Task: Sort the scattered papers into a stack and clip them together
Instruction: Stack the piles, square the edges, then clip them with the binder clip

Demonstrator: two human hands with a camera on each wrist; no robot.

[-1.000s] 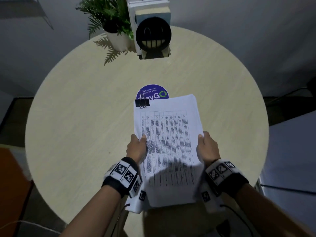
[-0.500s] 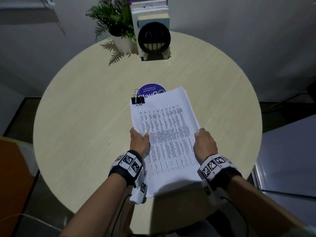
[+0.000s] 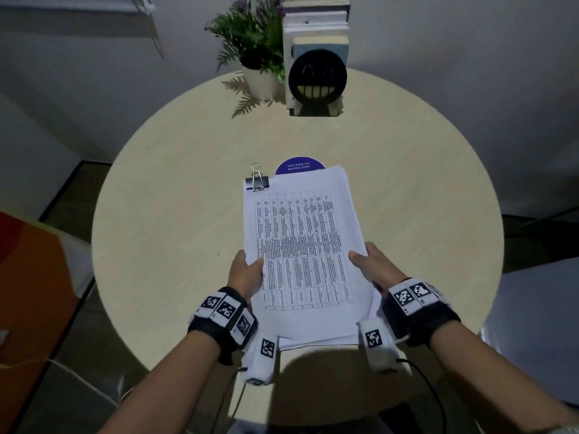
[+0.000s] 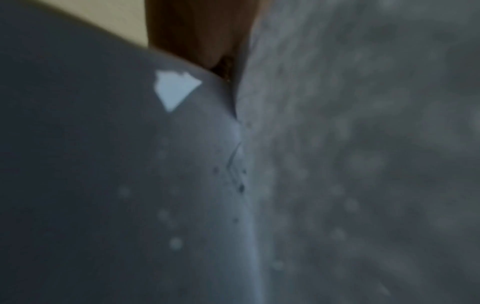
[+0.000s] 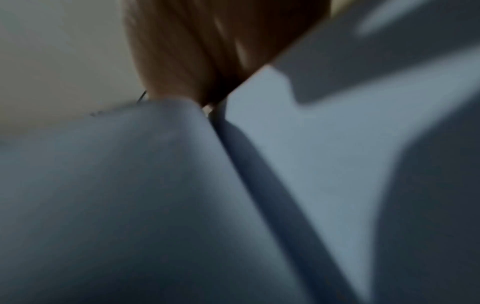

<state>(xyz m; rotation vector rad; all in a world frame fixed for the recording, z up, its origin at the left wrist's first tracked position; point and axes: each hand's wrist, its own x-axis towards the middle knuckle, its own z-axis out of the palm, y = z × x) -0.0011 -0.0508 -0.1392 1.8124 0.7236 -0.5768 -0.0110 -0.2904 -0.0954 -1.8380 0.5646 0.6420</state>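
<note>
A stack of white papers printed with a table of text is held over the round table. A black binder clip grips its top left corner. My left hand pinches the stack's left edge, thumb on top. On the opposite edge my right hand pinches the stack the same way. Both wrist views are blurred and filled with paper seen close up. The fingers under the sheets are hidden in the head view.
A blue round sticker peeks out behind the stack's far edge. At the table's back stand a potted plant and books behind a black smiley-face bookend. An orange object sits low on the left.
The stack, held in both hands, has shifted a little away from me and lower toward the table. The head view has tilted up, showing more of the plant and books.
</note>
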